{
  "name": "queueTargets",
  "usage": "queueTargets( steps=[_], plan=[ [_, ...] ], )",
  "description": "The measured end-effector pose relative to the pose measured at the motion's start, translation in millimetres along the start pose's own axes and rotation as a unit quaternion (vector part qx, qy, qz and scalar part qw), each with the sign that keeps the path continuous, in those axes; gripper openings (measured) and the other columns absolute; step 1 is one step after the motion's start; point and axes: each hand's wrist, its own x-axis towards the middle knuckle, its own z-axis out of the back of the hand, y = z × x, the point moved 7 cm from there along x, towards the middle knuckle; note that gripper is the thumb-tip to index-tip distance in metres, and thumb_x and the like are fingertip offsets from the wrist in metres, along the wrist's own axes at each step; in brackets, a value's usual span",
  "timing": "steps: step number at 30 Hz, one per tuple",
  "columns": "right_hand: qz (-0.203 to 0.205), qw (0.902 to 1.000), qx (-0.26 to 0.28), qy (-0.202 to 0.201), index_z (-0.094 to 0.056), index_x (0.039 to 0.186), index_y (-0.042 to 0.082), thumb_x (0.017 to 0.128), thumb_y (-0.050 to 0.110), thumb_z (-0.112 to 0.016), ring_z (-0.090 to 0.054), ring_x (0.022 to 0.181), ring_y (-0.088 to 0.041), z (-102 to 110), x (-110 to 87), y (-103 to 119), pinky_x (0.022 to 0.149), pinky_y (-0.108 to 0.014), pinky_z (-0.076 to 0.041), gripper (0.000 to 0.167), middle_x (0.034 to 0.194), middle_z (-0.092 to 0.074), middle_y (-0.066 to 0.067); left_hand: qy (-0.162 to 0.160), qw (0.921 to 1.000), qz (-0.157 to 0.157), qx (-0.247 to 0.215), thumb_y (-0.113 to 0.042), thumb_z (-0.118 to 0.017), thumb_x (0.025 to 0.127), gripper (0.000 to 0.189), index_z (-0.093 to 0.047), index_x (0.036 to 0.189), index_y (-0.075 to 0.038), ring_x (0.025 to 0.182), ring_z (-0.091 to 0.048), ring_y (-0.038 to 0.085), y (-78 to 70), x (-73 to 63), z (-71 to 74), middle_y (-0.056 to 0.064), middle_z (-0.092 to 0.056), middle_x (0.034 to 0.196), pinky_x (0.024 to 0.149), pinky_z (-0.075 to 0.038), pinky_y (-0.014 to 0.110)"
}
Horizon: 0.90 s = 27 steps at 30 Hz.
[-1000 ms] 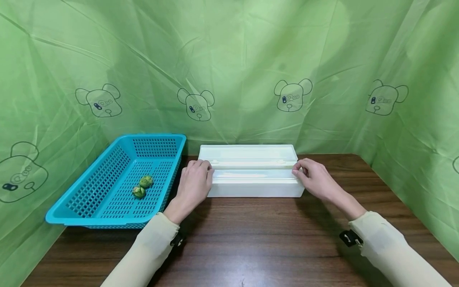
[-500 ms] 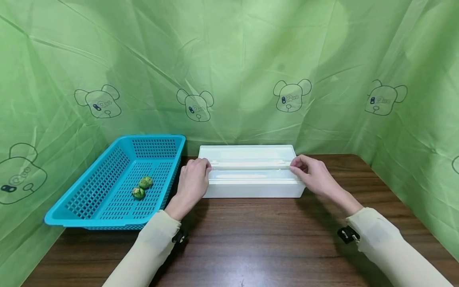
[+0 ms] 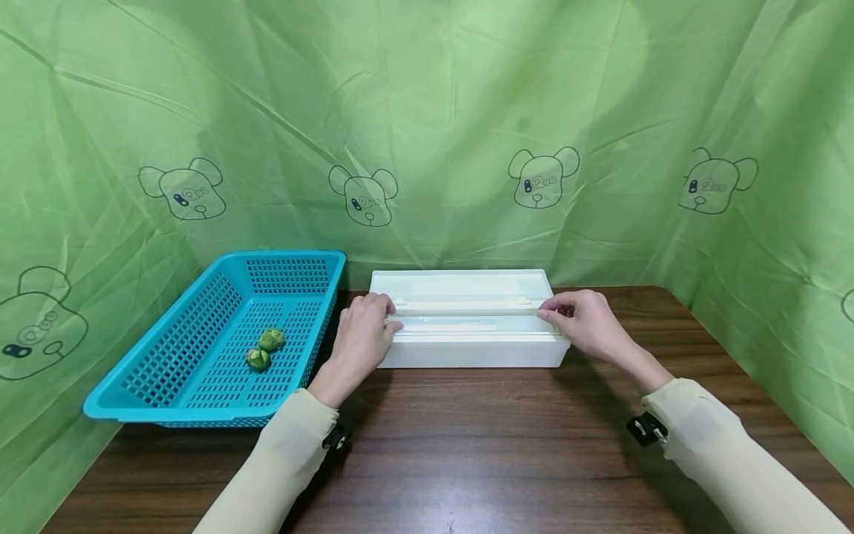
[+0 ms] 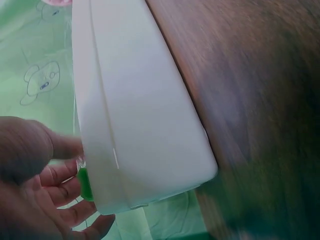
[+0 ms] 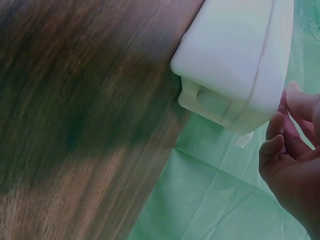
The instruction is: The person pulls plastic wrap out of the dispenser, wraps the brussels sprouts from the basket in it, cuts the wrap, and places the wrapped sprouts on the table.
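Note:
A long white cling film dispenser (image 3: 474,353) stands on the table with its lid (image 3: 460,283) raised at the back. Clear, shiny film (image 3: 467,325) stretches across its top. My left hand (image 3: 360,337) is at the dispenser's left end, thumb and index finger spread apart at the film's edge. In the left wrist view, a green part (image 4: 86,185) shows by those fingers. At the opposite end, my right hand (image 3: 583,322) pinches the film's right edge between thumb and fingertips. The film roll inside is hidden.
Left of the dispenser stands a blue perforated basket (image 3: 107,404) holding two small green round vegetables (image 3: 271,339). Dark wooden table (image 3: 467,445) lies in front. Green cloth (image 3: 454,133) hangs close behind and at both sides.
My left thumb has come away from the index finger, which was close to it before. My right hand has shifted slightly left, still pinching the film. The basket has stayed put.

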Motion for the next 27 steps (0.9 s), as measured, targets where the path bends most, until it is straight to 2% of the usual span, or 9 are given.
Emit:
queueTargets(
  steps=[3, 5, 8, 15, 21, 27],
  plan=[
    [-0.008, 1.0, -0.001, -0.002, -0.083, 0.097, 0.007, 0.097, 0.016, -0.079, -0.058, 0.07, -0.017, 1.2, 1.1, -1.6, 0.059, -0.026, -0.046, 0.009, 0.079, -0.072, 0.0, -0.019, 0.9998, -0.006, -0.005, -0.002, -0.077, 0.093, 0.009, -0.069, 0.092, -0.005, 0.088, -0.061, 0.033, -0.2, 1.1, 1.9, 0.01, -0.067, 0.09, 0.08, -0.051, 0.05],
    [-0.016, 0.9999, 0.0, 0.0, -0.083, 0.098, 0.007, 0.097, 0.017, -0.079, -0.059, 0.071, -0.017, 1.9, 1.9, -2.8, 0.059, -0.026, -0.047, 0.011, 0.082, -0.074, -0.001, -0.032, 0.9994, -0.009, -0.008, 0.001, -0.075, 0.094, 0.009, -0.069, 0.089, -0.005, 0.085, -0.063, 0.032, -0.3, 1.4, 4.0, 0.01, -0.067, 0.086, 0.078, -0.053, 0.049],
    [-0.023, 0.9997, 0.002, 0.001, -0.084, 0.099, 0.008, 0.096, 0.018, -0.081, -0.06, 0.071, -0.017, 3.7, 3.5, -5.2, 0.059, -0.025, -0.047, 0.012, 0.085, -0.076, -0.002, -0.036, 0.999, -0.003, -0.026, 0.001, -0.074, 0.095, 0.01, -0.07, 0.088, -0.004, 0.083, -0.064, 0.031, 1.3, 1.7, 6.1, 0.01, -0.067, 0.085, 0.075, -0.054, 0.048],
    [-0.022, 0.9996, 0.017, -0.001, -0.084, 0.097, 0.007, 0.093, 0.018, -0.084, -0.063, 0.072, -0.014, 9.1, 7.5, -8.1, 0.06, -0.023, -0.048, 0.012, 0.087, -0.078, -0.004, -0.012, 0.9965, 0.042, -0.071, 0.0, -0.07, 0.098, 0.008, -0.074, 0.093, -0.004, 0.082, -0.067, 0.028, 5.0, 2.9, 11.5, 0.012, -0.073, 0.094, 0.074, -0.057, 0.044],
    [-0.033, 0.999, 0.029, 0.005, -0.084, 0.1, 0.005, 0.094, 0.017, -0.083, -0.065, 0.075, -0.015, 12.2, 8.1, -10.8, 0.061, -0.022, -0.05, 0.014, 0.092, -0.079, -0.007, -0.024, 0.9962, 0.044, -0.071, -0.003, -0.07, 0.1, 0.009, -0.074, 0.092, -0.005, 0.08, -0.067, 0.029, 3.2, 3.8, 14.1, 0.011, -0.073, 0.091, 0.072, -0.057, 0.045],
    [-0.042, 0.9985, 0.035, 0.009, -0.084, 0.101, 0.006, 0.095, 0.02, -0.082, -0.068, 0.078, -0.017, 15.0, 9.7, -10.2, 0.062, -0.024, -0.052, 0.016, 0.093, -0.079, -0.006, -0.055, 0.9948, 0.037, -0.077, -0.004, -0.07, 0.101, 0.007, -0.074, 0.095, -0.003, 0.083, -0.068, 0.031, 0.6, 4.3, 16.9, 0.012, -0.073, 0.093, 0.075, -0.057, 0.047]
  ],
)
